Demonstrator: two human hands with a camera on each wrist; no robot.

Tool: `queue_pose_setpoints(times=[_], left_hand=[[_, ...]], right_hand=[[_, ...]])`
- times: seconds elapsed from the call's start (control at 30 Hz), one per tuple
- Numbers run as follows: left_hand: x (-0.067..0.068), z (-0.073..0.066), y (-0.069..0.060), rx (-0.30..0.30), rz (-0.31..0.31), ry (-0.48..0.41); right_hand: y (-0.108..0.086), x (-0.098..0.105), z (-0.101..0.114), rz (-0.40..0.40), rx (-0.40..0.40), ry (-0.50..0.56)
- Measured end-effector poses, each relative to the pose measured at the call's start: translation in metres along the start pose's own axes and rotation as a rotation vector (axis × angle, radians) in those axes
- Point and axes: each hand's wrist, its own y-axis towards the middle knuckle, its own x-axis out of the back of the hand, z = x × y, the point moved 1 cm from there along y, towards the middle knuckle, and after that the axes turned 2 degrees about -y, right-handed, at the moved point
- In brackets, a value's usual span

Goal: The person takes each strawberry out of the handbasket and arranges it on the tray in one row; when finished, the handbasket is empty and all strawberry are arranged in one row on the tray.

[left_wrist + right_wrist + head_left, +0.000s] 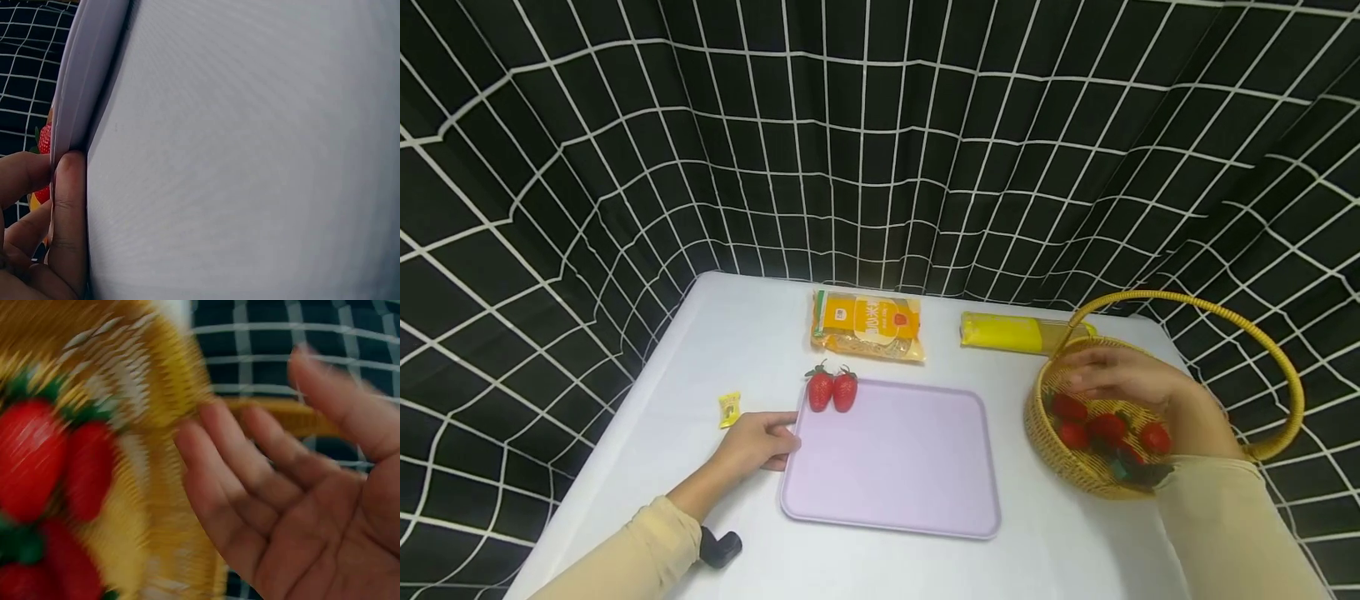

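My left hand pinches the left rim of a lilac rectangular tray; the left wrist view has its fingers on either side of the edge. Two red strawberries lie side by side in the tray's far left corner. Over a yellow wicker basket, my right hand is held with nothing in it. The right wrist view, somewhat blurred, has its fingers extended and palm bare. Several more strawberries sit inside the basket, partly hidden by my right hand and wrist in the head view.
An orange snack packet lies behind the tray. A yellow-wrapped long package is at the back right, partly behind the basket. One small yellow wrapped sweet lies left of the tray. The basket's tall handle arches over its right side.
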Motion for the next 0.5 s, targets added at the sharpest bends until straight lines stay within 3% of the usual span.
queue_pose_setpoints(times=[0.2, 0.4, 0.5], left_hand=[[-0.001, -0.001, 0.0, 0.0, -0.011, -0.01], [-0.002, 0.001, 0.0, 0.009, -0.015, -0.001], [-0.002, 0.001, -0.001, 0.006, -0.018, -0.001]], right_hand=[[0.011, -0.002, -0.033, -0.1, -0.188, -0.093], [0.023, -0.006, -0.032, -0.111, -0.21, -0.281], [0.025, -0.009, -0.029, -0.114, -0.246, -0.245]])
